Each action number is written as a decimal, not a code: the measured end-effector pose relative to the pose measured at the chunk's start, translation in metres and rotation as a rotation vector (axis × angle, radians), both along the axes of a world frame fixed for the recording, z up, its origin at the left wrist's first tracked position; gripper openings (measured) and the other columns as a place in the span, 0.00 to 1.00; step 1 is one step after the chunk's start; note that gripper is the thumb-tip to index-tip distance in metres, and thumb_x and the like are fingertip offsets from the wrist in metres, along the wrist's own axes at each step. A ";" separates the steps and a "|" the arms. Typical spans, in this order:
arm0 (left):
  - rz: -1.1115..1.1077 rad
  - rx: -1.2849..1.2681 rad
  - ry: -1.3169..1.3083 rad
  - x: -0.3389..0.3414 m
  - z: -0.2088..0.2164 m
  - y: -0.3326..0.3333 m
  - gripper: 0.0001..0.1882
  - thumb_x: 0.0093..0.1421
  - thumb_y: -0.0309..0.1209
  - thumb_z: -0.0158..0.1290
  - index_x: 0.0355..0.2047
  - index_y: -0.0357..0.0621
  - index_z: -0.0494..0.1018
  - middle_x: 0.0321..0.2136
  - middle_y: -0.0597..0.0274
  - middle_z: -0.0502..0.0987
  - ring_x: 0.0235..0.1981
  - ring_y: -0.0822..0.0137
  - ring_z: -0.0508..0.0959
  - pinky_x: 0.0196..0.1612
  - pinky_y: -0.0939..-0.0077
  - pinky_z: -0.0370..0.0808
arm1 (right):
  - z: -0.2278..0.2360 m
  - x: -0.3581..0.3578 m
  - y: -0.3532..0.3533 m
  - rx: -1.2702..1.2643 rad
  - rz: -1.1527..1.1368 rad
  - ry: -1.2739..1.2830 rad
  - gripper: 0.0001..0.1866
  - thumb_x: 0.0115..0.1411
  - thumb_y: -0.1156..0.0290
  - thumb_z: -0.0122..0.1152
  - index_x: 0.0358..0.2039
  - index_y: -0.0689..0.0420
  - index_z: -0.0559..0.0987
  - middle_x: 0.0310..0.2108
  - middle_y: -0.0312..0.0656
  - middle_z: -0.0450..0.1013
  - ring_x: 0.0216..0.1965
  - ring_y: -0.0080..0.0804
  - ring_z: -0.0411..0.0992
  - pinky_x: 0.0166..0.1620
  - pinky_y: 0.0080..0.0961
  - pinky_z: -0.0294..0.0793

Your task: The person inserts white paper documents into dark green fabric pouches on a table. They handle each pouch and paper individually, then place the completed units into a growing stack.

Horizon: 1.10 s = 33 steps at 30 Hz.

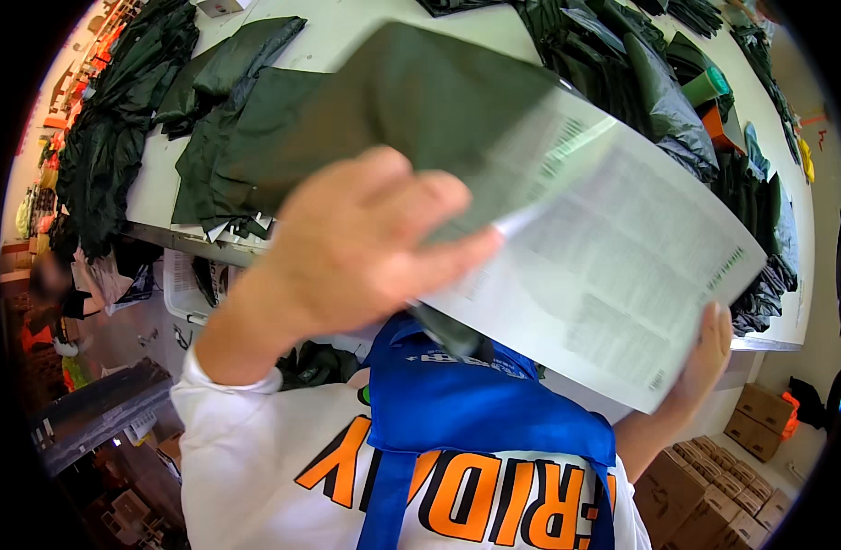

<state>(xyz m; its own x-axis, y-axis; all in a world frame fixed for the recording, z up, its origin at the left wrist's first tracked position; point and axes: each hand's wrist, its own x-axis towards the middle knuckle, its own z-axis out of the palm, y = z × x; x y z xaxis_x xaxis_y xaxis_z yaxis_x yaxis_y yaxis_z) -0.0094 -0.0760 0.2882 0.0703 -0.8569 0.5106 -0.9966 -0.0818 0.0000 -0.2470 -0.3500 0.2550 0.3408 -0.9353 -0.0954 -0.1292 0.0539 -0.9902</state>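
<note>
A large white printed sheet [604, 247], with dense text lines too small to read, lies slanted over dark green fabric [439, 101] in front of my chest. My right hand [704, 357] grips the sheet's lower right edge; its fingers are partly hidden behind it. My left hand [356, 243] is smeared by motion in front of the fabric. A gap shows between its thumb and fingers, and the thumb reaches the sheet's left edge. Whether the thumb touches it is unclear. Sheet and fabric are raised over the near edge of the table.
A white table [154, 192] carries piles of dark garments [118, 119], with more dark bundles [659, 92] at the right. A green roll [704, 85] stands among them. Cardboard boxes [704, 495] are stacked on the floor at lower right. A white bin [177, 284] sits under the table.
</note>
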 end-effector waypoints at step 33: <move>0.416 0.016 0.820 0.028 -0.195 0.002 0.04 0.57 0.28 0.53 0.31 0.41 0.72 0.27 0.53 0.75 0.30 0.50 0.75 0.33 0.61 0.72 | -0.175 0.092 0.027 0.201 0.431 0.151 0.11 0.67 0.69 0.48 0.35 0.64 0.75 0.28 0.35 0.72 0.29 0.17 0.65 0.33 0.18 0.66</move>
